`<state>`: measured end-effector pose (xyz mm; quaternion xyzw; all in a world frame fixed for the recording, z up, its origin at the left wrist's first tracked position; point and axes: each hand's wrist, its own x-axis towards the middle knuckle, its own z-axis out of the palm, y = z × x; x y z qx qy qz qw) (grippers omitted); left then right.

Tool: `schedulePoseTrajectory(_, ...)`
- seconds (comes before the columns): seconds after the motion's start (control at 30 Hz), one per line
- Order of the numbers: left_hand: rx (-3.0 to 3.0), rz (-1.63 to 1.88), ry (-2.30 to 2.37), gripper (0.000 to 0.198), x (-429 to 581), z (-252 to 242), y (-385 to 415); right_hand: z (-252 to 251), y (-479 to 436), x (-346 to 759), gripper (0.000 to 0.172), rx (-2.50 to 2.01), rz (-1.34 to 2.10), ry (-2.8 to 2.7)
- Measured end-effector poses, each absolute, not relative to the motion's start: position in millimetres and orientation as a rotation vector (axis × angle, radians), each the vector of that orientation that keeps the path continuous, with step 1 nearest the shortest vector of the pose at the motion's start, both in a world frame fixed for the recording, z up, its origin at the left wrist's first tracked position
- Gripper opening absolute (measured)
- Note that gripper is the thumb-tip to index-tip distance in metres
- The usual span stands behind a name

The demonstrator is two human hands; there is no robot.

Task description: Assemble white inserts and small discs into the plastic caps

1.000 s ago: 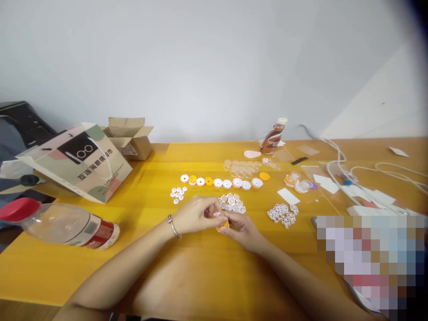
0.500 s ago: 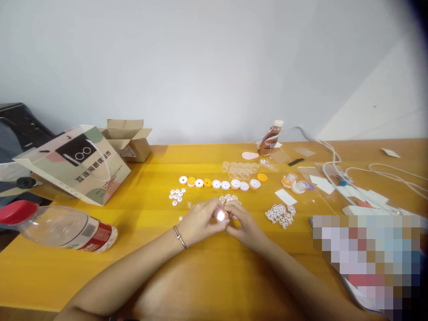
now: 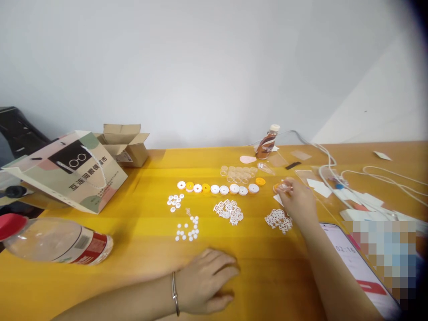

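Note:
My right hand (image 3: 298, 199) reaches out past the right end of a row of white and orange discs (image 3: 217, 188). Its fingertips are pinched on a small orange and white piece (image 3: 280, 187). My left hand (image 3: 204, 281), a bangle on its wrist, rests on the yellow table (image 3: 140, 249) near the front edge, fingers loosely spread and holding nothing. Between the hands lie two heaps of white lattice pieces (image 3: 230, 211) (image 3: 278, 220) and two clusters of tiny white buttons (image 3: 187, 232) (image 3: 174, 201). Clear rings (image 3: 239, 172) lie behind the row.
A plastic bottle with a red cap (image 3: 56, 240) lies at the left. Behind it are a paper bag (image 3: 67, 171) and an open cardboard box (image 3: 123, 143). A small brown drink bottle (image 3: 267, 142) stands at the back. White cables (image 3: 334, 169), cards and a phone (image 3: 354, 263) fill the right.
The hands were together at the table's middle, working a small orange and white piece. They have parted: the right hand moved out to the right with the piece, the left drew back toward me.

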<state>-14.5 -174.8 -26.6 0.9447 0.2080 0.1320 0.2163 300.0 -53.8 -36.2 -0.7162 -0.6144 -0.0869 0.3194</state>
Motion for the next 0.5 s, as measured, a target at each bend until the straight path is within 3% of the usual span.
schedulePoseTrajectory(0.17, 2.648, 0.314, 0.507, 0.059, -27.4, -31.7, -179.5, -47.4, -50.7, 313.3, 0.032, -2.088, -0.414, -1.603)
schedulePoseTrajectory(0.5, 2.658, 0.255, 0.507, 0.051, -29.3, -29.4, -178.8, -42.0, -48.4, 305.2, 0.038, -2.185, -0.556, -1.568)
